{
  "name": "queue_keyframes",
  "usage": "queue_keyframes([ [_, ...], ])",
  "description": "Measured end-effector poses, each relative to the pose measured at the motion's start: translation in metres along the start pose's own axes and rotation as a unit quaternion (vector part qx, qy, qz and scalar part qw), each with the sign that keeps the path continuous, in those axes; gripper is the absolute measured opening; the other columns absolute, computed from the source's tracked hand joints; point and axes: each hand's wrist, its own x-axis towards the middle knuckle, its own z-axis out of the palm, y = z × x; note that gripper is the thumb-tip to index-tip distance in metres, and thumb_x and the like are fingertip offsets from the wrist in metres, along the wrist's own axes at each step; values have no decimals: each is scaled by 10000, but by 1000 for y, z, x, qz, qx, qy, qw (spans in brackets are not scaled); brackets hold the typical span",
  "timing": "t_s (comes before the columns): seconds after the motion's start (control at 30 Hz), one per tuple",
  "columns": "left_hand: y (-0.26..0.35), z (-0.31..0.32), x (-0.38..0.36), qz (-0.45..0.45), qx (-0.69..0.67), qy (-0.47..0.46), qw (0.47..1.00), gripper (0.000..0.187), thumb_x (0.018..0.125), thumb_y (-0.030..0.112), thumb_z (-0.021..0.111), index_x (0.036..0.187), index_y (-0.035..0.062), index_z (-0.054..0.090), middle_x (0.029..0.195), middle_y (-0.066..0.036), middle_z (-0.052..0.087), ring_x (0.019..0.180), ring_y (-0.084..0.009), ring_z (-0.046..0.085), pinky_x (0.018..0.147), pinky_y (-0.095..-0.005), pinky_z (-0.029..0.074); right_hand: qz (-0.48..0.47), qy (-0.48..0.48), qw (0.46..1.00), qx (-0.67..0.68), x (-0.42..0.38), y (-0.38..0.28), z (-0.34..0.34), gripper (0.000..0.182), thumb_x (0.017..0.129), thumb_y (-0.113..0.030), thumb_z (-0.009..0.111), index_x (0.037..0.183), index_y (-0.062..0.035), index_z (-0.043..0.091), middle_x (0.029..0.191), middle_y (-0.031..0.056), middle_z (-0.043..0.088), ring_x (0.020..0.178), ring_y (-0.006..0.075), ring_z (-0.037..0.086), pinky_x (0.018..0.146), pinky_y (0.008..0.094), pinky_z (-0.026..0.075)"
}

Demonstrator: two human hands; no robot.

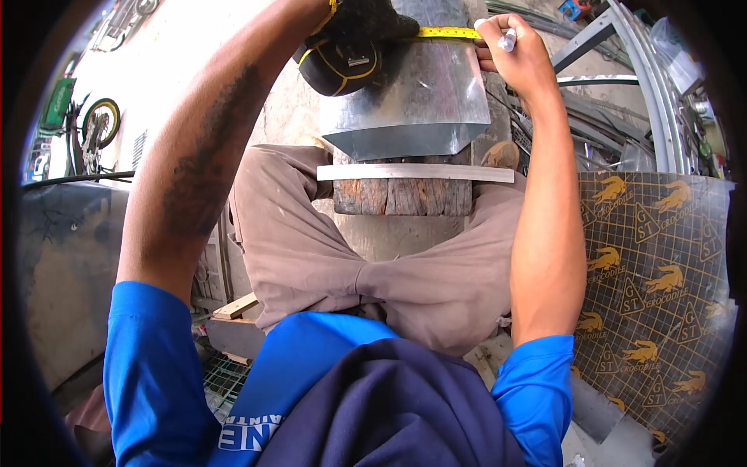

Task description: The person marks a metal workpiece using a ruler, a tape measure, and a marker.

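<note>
My left hand (359,19), in a dark glove with a yellow cuff, is closed at a black-and-yellow tape measure (340,68). The yellow tape blade (450,33) runs out to the right across a shiny metal sheet (420,86), whose near flap (408,142) is bent down. At the blade's far right, my right hand (520,58) has its fingers closed around a pen with a clear or whitish end (507,40). Below the sheet, a straight pale metal bar (416,173) lies across a dark, worn wooden block (402,198) between my knees.
A plywood panel with crocodile prints (661,288) stands at the right. Behind it rise a grey metal frame (654,86) and long metal lengths (599,117). On the left are a dark panel (74,265) and a parked two-wheeler (99,124).
</note>
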Motion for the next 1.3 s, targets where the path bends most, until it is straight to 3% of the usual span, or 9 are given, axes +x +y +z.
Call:
queue_keyframes([
  [0.2,-1,-1,1,1,-1,-2,1000,491,1050,494,473,1278,117,689,1125,-176,740,1000,-365,710,893,-432,552,-134,147,930,-308,0,-22,0,464,1009,-495,643,1000,-33,674,832,53,732,750,109,695,681,272,571],
  [0.3,-2,-2,2,1,-3,-3,1000,497,1048,499,471,1276,115,690,1124,-177,740,1001,-364,710,893,-432,552,-109,161,967,-164,-4,-78,16,301,1045,-272,583,1168,-10,664,909,174,735,848,342,713,730,427,531],
  [0.4,-3,-2,1,-1,-4,-3,1000,503,1047,503,470,1274,112,691,1124,-177,740,1001,-363,710,893,-433,551,-216,129,952,-172,7,-82,26,396,1085,-331,515,1136,22,687,924,194,725,824,305,699,728,404,520],
  [0.43,-3,-3,1,0,-4,-3,1000,506,1047,505,469,1273,111,691,1124,-177,740,1001,-363,710,893,-433,551,-141,99,975,-139,7,-86,30,402,1077,-347,533,1123,17,698,881,157,718,787,231,674,710,376,518],
  [0.53,-3,-4,2,1,-5,-3,1000,512,1045,509,467,1271,109,692,1124,-178,740,1001,-362,711,894,-433,550,-3,12,999,-52,17,-85,33,392,1076,-341,544,1121,13,705,865,108,720,768,181,658,691,346,519],
  [0.8,-3,-8,8,-3,0,-11,1000,529,1042,522,462,1265,102,694,1123,-179,741,1001,-360,711,895,-434,548,-33,-12,998,44,34,-56,30,306,1085,-275,555,1161,3,658,876,31,671,744,119,618,662,271,507],
  [0.97,-1,-9,8,-8,6,-17,1000,540,1039,529,459,1261,98,696,1122,-180,741,1001,-358,711,895,-435,547,-55,35,996,-58,33,-53,34,223,969,-259,689,987,-38,672,748,77,679,687,195,659,629,358,513],
  [1.17,-2,-8,6,-11,4,-21,1000,553,1037,538,455,1256,92,698,1121,-181,741,1001,-357,712,896,-436,546,-105,101,979,-142,34,-55,38,295,884,-317,693,858,-26,653,775,171,706,730,336,705,680,455,540],
  [1.3,-4,-10,9,-10,7,-22,1000,562,1035,544,452,1253,89,699,1121,-182,742,1001,-355,712,897,-436,545,-79,104,978,-164,30,-62,40,279,875,-303,674,854,-26,652,764,177,701,732,348,704,686,462,542],
])
